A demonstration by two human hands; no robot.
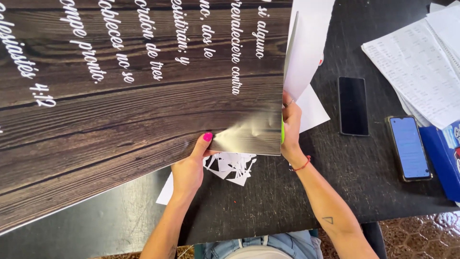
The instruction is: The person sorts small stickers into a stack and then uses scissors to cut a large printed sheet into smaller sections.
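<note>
Both your hands grip the large glossy wood-grain printed sheet (134,105): left hand (189,165) fingers pinched on its lower edge, right hand (290,129) fingers closed on its right edge. Below the sheet, white paper scraps (232,168) lie on the black table (268,201).

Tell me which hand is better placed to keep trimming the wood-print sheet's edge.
Right, probably. The right hand is at the wood-print sheet's right edge with a green-handled tool, apparently cutting. The left hand only pinches the lower edge, above the white scraps.
</note>
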